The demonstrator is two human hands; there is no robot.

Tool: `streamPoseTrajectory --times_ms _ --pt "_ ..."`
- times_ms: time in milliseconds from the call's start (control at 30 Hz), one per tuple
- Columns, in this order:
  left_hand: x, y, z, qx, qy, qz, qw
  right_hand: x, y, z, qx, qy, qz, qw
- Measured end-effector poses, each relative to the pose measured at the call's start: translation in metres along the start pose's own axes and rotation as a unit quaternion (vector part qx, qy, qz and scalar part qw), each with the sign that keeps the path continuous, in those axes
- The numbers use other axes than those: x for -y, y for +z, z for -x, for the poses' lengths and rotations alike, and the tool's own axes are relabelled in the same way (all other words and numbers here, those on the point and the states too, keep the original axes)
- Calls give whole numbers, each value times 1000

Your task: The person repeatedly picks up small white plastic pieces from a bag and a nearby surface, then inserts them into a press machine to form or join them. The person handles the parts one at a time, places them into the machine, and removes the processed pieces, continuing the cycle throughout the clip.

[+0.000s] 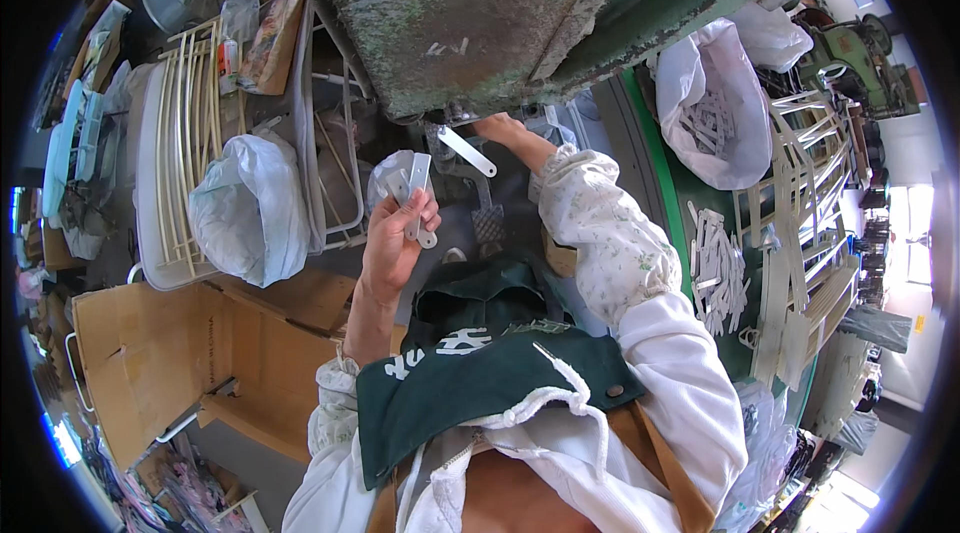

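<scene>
My left hand point(395, 238) is raised in front of me and holds a small bunch of flat white metal strips point(418, 195) with rounded ends. My right hand point(500, 128) reaches forward under the worn green machine point(480, 13), its fingers at one white strip point(467, 151) that lies slanted at the machine's working point. The fingertips of the right hand are partly hidden by the machine body. I wear a light floral sleeve and a green apron point(480, 383).
A white bag point(250, 208) sits beside a white wire rack point(190, 133) at left, above an open cardboard box point(170, 353). At right, a white bag of strips point(715, 113) and a loose pile of strips point(720, 268) lie on a green surface, next to stacked frames point(810, 213).
</scene>
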State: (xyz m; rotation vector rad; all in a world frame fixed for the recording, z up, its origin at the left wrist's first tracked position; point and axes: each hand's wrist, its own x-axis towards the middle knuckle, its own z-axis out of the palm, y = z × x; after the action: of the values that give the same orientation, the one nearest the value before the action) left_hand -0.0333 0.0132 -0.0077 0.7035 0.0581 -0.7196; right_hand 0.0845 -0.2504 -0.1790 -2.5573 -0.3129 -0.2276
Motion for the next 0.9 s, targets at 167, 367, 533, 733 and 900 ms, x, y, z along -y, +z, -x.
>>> streamPoseTrajectory --times_ms 167,367,533,733,900 --pt "-3 17 -3 -53 24 -78 995 8 -31 5 -34 55 -151 986" --pt "-12 21 -12 -127 69 -195 970 125 -131 21 -12 167 -570 804" --pt "-12 18 -19 -136 75 -242 958 150 -138 22 16 139 -539 830" --pt "-15 31 -23 -125 101 -237 958 132 -112 26 -99 63 -422 899" --pt "-18 32 -39 -108 92 -256 956 150 -155 36 142 71 -230 960"
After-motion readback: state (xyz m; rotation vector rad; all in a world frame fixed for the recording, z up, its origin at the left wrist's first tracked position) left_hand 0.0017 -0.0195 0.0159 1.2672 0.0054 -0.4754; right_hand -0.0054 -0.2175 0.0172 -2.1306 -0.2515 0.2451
